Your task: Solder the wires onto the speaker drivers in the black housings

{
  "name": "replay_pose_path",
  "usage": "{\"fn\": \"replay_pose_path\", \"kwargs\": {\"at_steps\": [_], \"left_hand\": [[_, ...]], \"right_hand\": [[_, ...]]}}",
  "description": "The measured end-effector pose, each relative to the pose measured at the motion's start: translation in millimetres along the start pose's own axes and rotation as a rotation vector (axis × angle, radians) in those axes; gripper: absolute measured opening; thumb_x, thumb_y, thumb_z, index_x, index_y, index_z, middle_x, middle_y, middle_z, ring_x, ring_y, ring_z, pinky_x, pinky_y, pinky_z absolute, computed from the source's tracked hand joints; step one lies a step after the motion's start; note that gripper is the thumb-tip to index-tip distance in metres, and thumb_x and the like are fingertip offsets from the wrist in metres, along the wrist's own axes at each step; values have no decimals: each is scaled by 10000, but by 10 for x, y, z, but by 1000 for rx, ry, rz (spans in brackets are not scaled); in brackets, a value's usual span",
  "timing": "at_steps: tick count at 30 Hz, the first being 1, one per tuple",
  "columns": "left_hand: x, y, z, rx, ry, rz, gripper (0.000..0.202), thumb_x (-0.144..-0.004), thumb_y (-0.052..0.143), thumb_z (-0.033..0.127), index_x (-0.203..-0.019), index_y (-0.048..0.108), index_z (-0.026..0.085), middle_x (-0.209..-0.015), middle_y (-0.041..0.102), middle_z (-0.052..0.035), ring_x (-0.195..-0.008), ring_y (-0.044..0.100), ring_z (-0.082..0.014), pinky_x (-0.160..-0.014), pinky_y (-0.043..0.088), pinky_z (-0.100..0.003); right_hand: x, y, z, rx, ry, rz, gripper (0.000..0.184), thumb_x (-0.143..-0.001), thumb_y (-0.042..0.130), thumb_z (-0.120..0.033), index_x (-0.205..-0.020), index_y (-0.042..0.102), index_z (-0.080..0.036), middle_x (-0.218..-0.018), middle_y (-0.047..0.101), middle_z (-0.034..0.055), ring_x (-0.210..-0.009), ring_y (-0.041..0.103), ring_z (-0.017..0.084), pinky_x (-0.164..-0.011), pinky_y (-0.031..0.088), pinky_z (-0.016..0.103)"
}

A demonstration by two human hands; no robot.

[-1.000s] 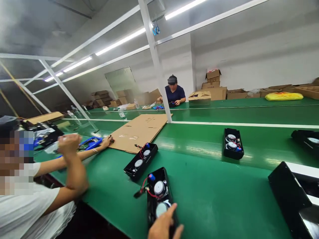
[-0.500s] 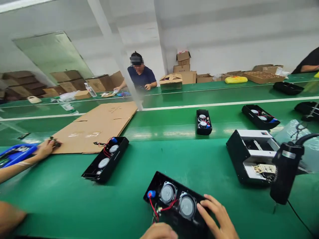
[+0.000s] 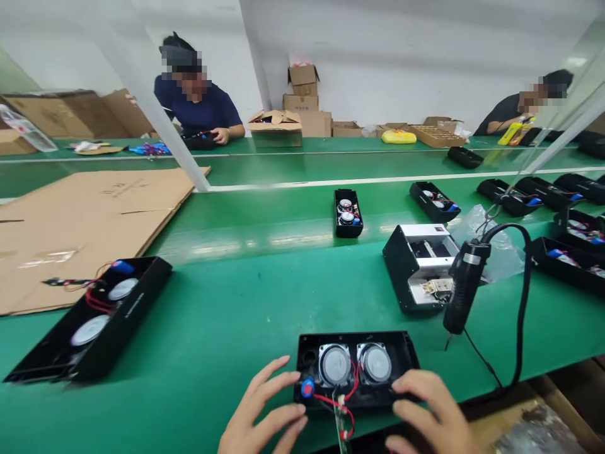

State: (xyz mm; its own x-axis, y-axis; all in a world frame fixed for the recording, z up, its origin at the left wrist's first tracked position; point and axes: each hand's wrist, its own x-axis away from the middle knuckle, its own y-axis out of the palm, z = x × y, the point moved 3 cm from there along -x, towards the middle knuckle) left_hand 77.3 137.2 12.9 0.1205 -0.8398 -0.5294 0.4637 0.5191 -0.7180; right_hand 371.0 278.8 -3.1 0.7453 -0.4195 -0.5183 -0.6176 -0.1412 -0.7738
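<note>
A long black speaker housing (image 3: 359, 400) lies open side up on the green bench before me. Inside it are two round grey speakers (image 3: 335, 366), red wires, a blue cylindrical part (image 3: 307, 388) and a narrow circuit board (image 3: 340, 424) that sticks out over the front edge. My left hand (image 3: 269, 410) is at the housing's left end, fingers spread, fingertips against its edge. At the right end my right hand (image 3: 430, 410) has its bent fingers over the rim, gripping the housing. Below, a dark shape at the picture's bottom edge is partly hidden.
Another speaker housing (image 3: 127, 321) stands at left by a flat cardboard sheet (image 3: 94, 214). On the right a black electric screwdriver (image 3: 466, 290) hangs before a black-and-white machine (image 3: 401, 265). More housings (image 3: 348, 230) are farther back. Two co-workers (image 3: 198, 107) sit across the bench.
The speaker housing has turned from slanted to nearly level. My left hand has come from the front to its left end. The view has swung right; the nearby co-worker's arm is out of sight.
</note>
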Motion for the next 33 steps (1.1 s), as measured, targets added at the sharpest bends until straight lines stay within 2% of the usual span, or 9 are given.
{"fn": "replay_pose_path", "kwargs": {"at_steps": [4, 7, 10, 12, 15, 18, 24, 29, 33], "left_hand": [[-67, 68, 11, 66, 15, -94, 207, -992, 642, 139, -1018, 780, 291, -1455, 712, -71, -1493, 587, -307, -1145, 606, -455], [-155, 125, -40, 104, 28, -187, 167, -987, 678, 162, -1080, 764, 270, -1647, 554, -100, -1614, 422, -357, -1202, 541, -554], [-206, 232, -119, 151, 3, -252, 61, -983, 703, 183, -998, 735, 234, -1702, 483, -122, -1625, 396, -376, -1196, 530, -588], [-193, 310, -137, 170, 0, -232, 73, -983, 704, 184, -920, 711, 222, -1650, 541, -124, -1611, 421, -372, -1182, 543, -590], [-111, 400, -58, 162, 24, -174, 97, -960, 729, 181, -877, 708, 226, -1555, 618, -110, -1606, 422, -378, -1182, 545, -603], [-29, 420, 85, 117, 41, -143, 132, -957, 694, 137, -877, 723, 239, -1538, 618, -95, -1619, 396, -378, -1200, 536, -598], [-57, 350, 203, 24, 107, -168, 156, -944, 648, 101, -959, 723, 238, -1666, 501, -105, -1625, 385, -373, -1199, 542, -580], [-179, 404, 282, -38, 140, -126, 149, -919, 723, 203, -1064, 710, 237, -1728, 437, -134, -1637, 343, -427, -1263, 400, -722], [-270, 528, 363, -148, 222, -248, 144, -890, 767, 234, -1011, 693, 212, -1687, 497, -161, -1649, 297, -461, -1260, 365, -764]], "right_hand": [[-211, 546, -424, -36, 8, 184, 241, -994, 638, -125, -1169, 704, -277, -975, 827, 39, -844, 792, 203, -756, 667, 288], [-521, 544, -519, -215, -20, 310, 240, -1025, 562, -126, -1214, 681, -212, -1017, 852, 99, -988, 821, 250, -859, 674, 357], [-766, 368, -322, -426, 329, 356, 203, -1032, 619, -178, -1180, 739, -247, -1043, 860, 78, -976, 834, 244, -881, 678, 358], [-829, 276, -150, -557, 610, 361, 143, -1010, 711, -282, -1121, 789, -238, -886, 845, 51, -787, 823, 219, -720, 675, 292], [-843, 178, 13, -688, 759, 316, 226, -941, 816, -425, -949, 834, -200, -678, 784, 25, -566, 741, 189, -536, 607, 243], [-830, 25, 49, -626, 570, 205, 183, -945, 832, -376, -844, 861, -226, -737, 825, 41, -618, 767, 197, -593, 629, 259], [-784, -234, -136, -365, 21, -110, 334, -1053, 551, -85, -1242, 789, -222, -1002, 855, 57, -880, 810, 174, -808, 666, 260], [-755, -52, -301, -7, -75, -257, 356, -964, 529, -8, -1191, 738, -188, -1003, 841, 59, -862, 789, 201, -764, 619, 305], [-753, 91, -330, 112, -99, -387, 253, -872, 689, -39, -1075, 730, -185, -895, 794, 22, -744, 730, 212, -658, 531, 344]]}}
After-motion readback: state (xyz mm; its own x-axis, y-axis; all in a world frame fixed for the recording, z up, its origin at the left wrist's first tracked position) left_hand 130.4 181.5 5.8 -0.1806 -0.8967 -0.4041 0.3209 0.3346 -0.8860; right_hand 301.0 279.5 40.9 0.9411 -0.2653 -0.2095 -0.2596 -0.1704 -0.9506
